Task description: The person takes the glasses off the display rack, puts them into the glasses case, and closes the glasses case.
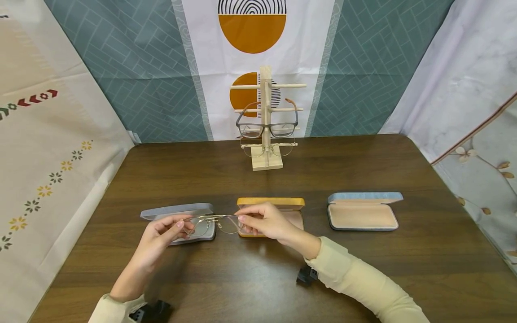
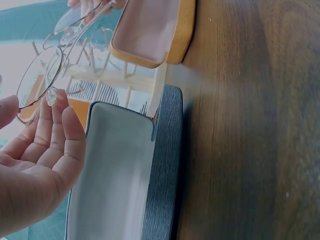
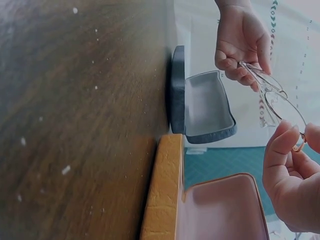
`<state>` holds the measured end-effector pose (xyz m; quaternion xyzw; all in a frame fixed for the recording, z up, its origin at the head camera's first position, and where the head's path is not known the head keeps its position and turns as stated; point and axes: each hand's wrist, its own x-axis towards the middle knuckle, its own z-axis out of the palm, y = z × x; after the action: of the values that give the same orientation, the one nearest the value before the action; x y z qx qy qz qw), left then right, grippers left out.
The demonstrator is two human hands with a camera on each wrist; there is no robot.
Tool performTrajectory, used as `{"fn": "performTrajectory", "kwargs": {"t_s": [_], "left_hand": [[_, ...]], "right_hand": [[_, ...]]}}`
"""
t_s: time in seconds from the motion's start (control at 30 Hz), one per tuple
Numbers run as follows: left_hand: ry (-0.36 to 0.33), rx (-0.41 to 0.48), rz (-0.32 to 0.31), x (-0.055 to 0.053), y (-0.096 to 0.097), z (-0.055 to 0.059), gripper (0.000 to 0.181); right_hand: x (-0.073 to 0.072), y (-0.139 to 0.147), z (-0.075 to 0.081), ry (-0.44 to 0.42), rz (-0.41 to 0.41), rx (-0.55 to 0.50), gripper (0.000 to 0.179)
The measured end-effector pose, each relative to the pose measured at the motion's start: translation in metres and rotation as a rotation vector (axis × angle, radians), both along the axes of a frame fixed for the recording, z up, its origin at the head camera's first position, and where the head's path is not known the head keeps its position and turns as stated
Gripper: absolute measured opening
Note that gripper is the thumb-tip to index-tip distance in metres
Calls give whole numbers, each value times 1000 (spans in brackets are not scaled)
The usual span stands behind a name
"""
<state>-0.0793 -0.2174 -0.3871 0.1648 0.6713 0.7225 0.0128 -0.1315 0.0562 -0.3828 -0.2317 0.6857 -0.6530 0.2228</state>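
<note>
My left hand [image 1: 158, 234] and right hand [image 1: 266, 220], each pinching one end of one pair of thin-rimmed glasses [image 1: 229, 225], held above the table [image 1: 242, 278], before the facing ends of the open grey case [image 1: 186, 210] and the open yellow case [image 1: 270, 202]. Further out: open blue case [image 1: 362, 217] toward the table's right edge; wooden rack [image 1: 265, 96] near the middle of its far edge. Risk, as I judge it: uneven pull could bend the slender frame, or a loosened pinch drop it against a case.

Soft light throws a pale glare onto the worktop [image 1: 262, 258] just nearside of the fingers [image 1: 253, 209], with hazy, washed-out brightness behind them in both wrist views.
</note>
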Motion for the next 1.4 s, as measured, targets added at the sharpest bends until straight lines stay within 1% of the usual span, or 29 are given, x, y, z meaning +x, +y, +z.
{"fn": "performTrajectory", "kwargs": {"t_s": [0.1, 0.27, 0.4, 0.5, 0.57, 0.6, 0.67, 0.73, 0.83, 0.87, 0.9, 0.93, 0.97, 1.03, 1.07, 1.17, 1.2, 1.23, 1.27, 1.3, 1.4], "left_hand": [[-16, -16, 8, 1, -3, 0, 22], [-22, -28, 13, 3, -7, 0, 22], [-25, -22, 14, 4, -11, 1, 25], [-26, -12, 7, 4, -14, -1, 25], [-17, -1, -5, 2, -20, -7, 24], [-5, 13, -23, 1, -22, -9, 24], [5, 11, -38, -4, -33, -24, 25], [-6, -6, -40, -9, -44, -40, 26], [-35, -50, -17, -16, -58, -60, 27], [-42, -57, -15, -16, -59, -59, 27], [-35, -38, -30, -15, -58, -55, 27], [-27, -29, -38, -15, -58, -55, 28], [-20, -13, -49, -14, -56, -51, 27], [-4, 1, -67, -13, -57, -49, 27], [4, 24, -85, -12, -54, -44, 27], [0, 19, -79, -14, -60, -50, 27], [-5, 4, -72, -15, -64, -54, 28], [-11, 7, -67, -15, -65, -56, 28], [-21, 4, -60, -16, -67, -57, 28], [-38, -22, -37, -17, -71, -63, 28], [-65, -31, -14, -18, -78, -69, 29]], "right_hand": [[0, -3, -1, -3, 0, -4, 24], [0, -8, -2, -19, 2, -7, 22], [-1, -12, -3, -36, 14, -22, 22], [-1, -14, -3, -45, 23, -26, 24], [-1, -16, -4, -51, 21, -18, 25], [-2, -18, -4, -53, 19, -13, 25], [-2, -20, -4, -56, 11, -3, 24], [-2, -23, -3, -58, 4, 0, 23], [-3, -27, -1, -64, -2, 1, 24], [-3, -28, -2, -65, -3, 2, 24], [-3, -29, -2, -65, -4, 6, 25], [-4, -30, -3, -62, -5, 12, 25], [-5, -31, -3, -60, -6, 20, 26], [-6, -33, -4, -55, -11, 37, 26], [-6, -34, -4, -51, -14, 43, 26], [-6, -36, -3, -41, -21, 57, 26], [-6, -37, -2, -39, -21, 59, 26], [-6, -37, -1, -38, -22, 61, 25], [-6, -38, -1, -36, -23, 60, 25], [-6, -39, -1, -35, -21, 59, 25], [-6, -42, -2, -32, -19, 60, 24]]}}
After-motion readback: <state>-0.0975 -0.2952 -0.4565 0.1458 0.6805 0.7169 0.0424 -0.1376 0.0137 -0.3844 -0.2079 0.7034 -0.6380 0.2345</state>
